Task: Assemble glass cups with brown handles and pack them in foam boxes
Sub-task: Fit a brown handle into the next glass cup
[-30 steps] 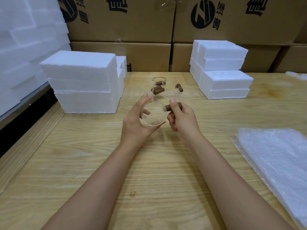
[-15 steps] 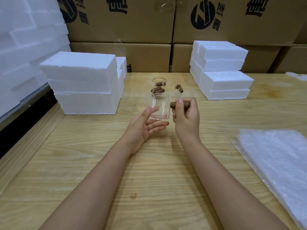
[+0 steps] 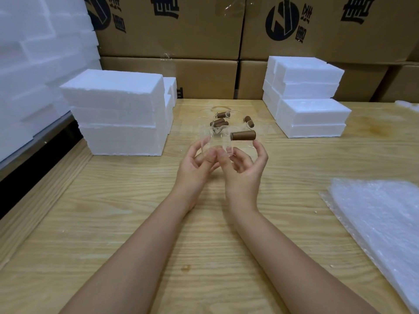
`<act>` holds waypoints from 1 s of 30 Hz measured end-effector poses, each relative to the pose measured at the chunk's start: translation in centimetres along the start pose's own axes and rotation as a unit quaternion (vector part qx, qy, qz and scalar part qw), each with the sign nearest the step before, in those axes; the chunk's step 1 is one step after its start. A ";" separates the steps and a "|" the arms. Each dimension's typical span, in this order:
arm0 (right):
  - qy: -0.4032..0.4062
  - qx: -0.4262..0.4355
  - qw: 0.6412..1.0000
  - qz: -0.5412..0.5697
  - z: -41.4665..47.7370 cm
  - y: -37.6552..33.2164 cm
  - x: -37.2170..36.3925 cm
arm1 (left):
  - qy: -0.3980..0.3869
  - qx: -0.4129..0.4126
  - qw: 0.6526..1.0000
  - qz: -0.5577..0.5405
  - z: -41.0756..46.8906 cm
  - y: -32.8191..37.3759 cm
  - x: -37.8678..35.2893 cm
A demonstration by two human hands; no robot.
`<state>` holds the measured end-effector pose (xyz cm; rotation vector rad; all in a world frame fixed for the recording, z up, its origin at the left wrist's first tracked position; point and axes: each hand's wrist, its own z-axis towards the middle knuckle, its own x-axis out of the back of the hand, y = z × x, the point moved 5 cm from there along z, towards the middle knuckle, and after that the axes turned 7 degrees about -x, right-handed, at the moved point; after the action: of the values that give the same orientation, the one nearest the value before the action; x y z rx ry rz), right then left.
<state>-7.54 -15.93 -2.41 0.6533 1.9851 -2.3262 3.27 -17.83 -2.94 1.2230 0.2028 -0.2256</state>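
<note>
Left hand (image 3: 194, 169), right hand (image 3: 245, 169) seemingly cradle a clear, brown-handled cup (image 3: 217, 141).

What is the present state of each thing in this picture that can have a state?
Clear glass cup with brown cylindrical handle: held above the wooden table, handle fitted, pointing right.
Left hand: holds the cup's left side.
Right hand: holds its near side.
Other handled glass cups: resting on the table, unpacked.
White foam boxes: stacked, none open.
Bubble wrap sheets: piled flat.
</note>
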 end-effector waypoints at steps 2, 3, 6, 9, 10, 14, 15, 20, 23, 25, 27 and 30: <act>-0.005 -0.010 0.999 0.037 0.2 0.1 0.2 | 0.003 -0.021 0.999 0.027 -0.1 0.1 -0.1; -0.011 -0.015 0.999 0.051 0.3 0.2 0.2 | 0.007 -0.026 0.999 0.032 -0.1 0.2 -0.2; -0.034 -0.030 0.995 0.092 0.6 0.1 0.0 | 0.018 -0.025 0.999 0.022 0.0 0.4 -0.1; -0.060 -0.070 0.984 0.154 1.2 0.2 0.0 | 0.035 -0.014 0.999 -0.012 0.2 0.5 0.1; -0.072 -0.090 0.978 0.172 1.3 0.4 0.0 | 0.040 -0.015 0.999 -0.016 0.3 0.5 0.2; -0.115 -0.153 0.957 0.216 1.3 0.9 -0.4 | 0.048 -0.035 0.998 -0.020 0.3 1.0 0.3; -0.115 -0.160 0.956 0.215 1.3 0.9 -0.4 | 0.048 -0.040 0.998 -0.020 0.3 1.1 0.3; -0.112 -0.157 0.959 0.205 1.3 0.9 -0.3 | 0.060 -0.055 0.997 -0.011 0.3 1.1 0.3; -0.103 -0.146 0.963 0.200 1.3 0.7 -0.2 | 0.070 -0.063 0.995 -0.018 0.2 1.0 0.3; -0.092 -0.122 0.969 0.195 1.1 0.4 -0.3 | 0.074 -0.063 0.995 -0.022 0.1 0.8 -0.1; -0.083 -0.083 0.979 0.164 1.0 0.0 -0.4 | 0.081 -0.069 0.994 -0.006 0.0 0.6 -0.5; -0.081 -0.063 0.982 0.155 1.0 -0.2 -0.4 | 0.091 -0.078 0.993 -0.007 -0.1 0.5 -0.7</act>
<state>-7.53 -16.95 -1.94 0.6844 1.7951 -1.9883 2.71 -17.48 -2.30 1.0862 0.3808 -0.1066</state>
